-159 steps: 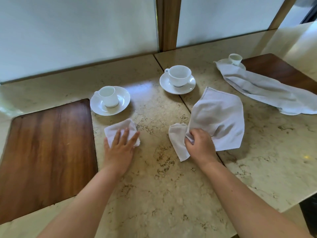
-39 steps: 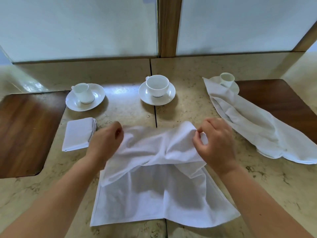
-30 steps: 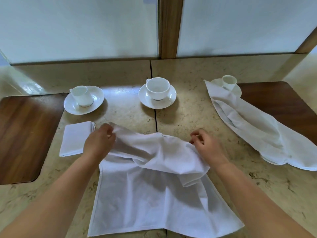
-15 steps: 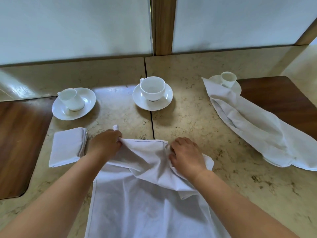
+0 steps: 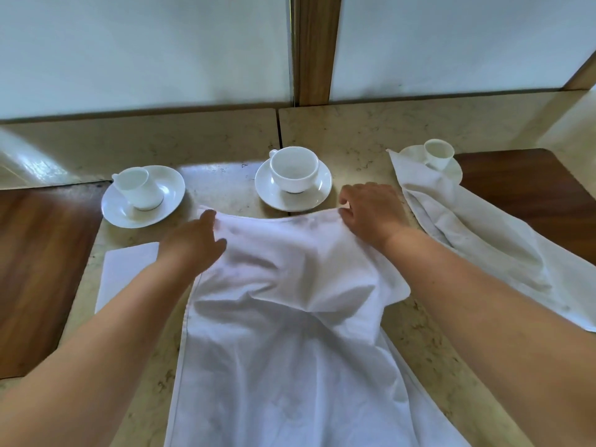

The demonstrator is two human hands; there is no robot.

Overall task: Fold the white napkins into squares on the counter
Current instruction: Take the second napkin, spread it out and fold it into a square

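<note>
A large white napkin (image 5: pixel 283 333) lies spread in front of me on the marble counter (image 5: pixel 354 140), its far half rumpled and raised. My left hand (image 5: pixel 193 240) pinches the napkin's far left corner. My right hand (image 5: pixel 371 211) pinches the far right corner, and the top edge stretches between them just in front of the middle cup. A small folded napkin (image 5: pixel 125 272) lies flat to the left, partly behind my left forearm. A third napkin (image 5: pixel 477 240) lies crumpled in a long strip on the right.
Three white cups on saucers stand along the back: left cup (image 5: pixel 138 188), middle cup (image 5: pixel 294 171), small right cup (image 5: pixel 438 153) with the crumpled napkin's end on its saucer. Dark wooden boards lie at the left (image 5: pixel 38 259) and right (image 5: pixel 532 195). White wall panels rise behind.
Both hands have moved away from me and spread apart, drawing the napkin's top edge out wide toward the middle cup. The right hand shifted right from the cloth's centre to its corner.
</note>
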